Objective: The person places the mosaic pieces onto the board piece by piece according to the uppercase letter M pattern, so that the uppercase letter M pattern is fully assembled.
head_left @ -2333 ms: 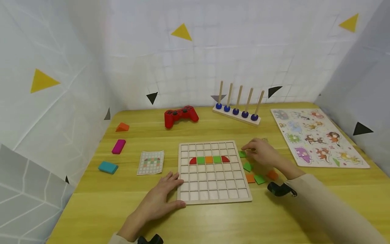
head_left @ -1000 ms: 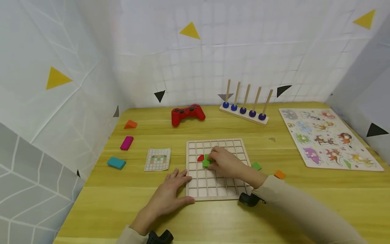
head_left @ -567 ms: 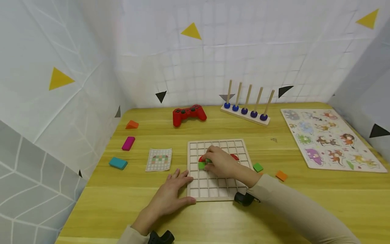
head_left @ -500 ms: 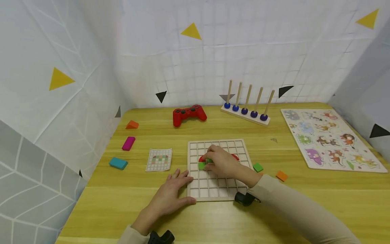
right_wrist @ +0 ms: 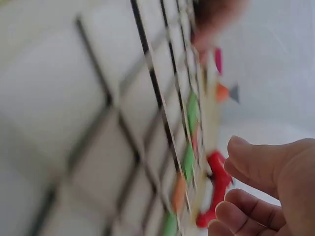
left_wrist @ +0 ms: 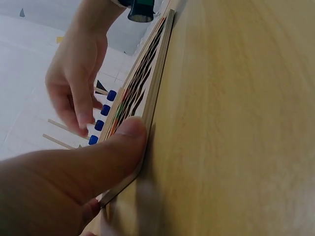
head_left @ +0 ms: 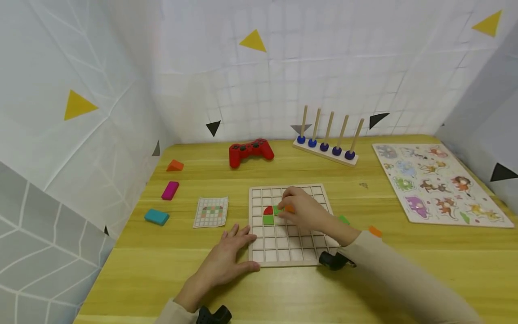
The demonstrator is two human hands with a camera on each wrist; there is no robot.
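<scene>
The square wooden grid board (head_left: 283, 255) lies flat on the table. My left hand (head_left: 225, 260) rests at its left edge, fingers spread, thumb (left_wrist: 129, 129) at the near corner. Over the board's middle hovers my right hand (head_left: 304, 213); in the right wrist view thumb and fingers stand apart with nothing between them. In the board's coloured row show a red rounded tile (head_left: 268, 210), a green tile (head_left: 277, 210) and an orange tile (head_left: 289, 208); the hand hides the row's right end. Below the red one sits another green tile (head_left: 269, 219).
A small printed pattern card (head_left: 210, 212) lies left of the board. Loose green (head_left: 344, 219) and orange tiles (head_left: 375, 231) lie to the right, partly behind my right arm. Farther back are a red game controller (head_left: 251, 153), a peg stand (head_left: 325, 152) and an animal puzzle (head_left: 437, 189).
My right hand brought a green tile from the right-hand pile onto the board, and it now sits below the red tile. Since then that hand has drawn back slightly rightward. The left hand stays at the board's edge.
</scene>
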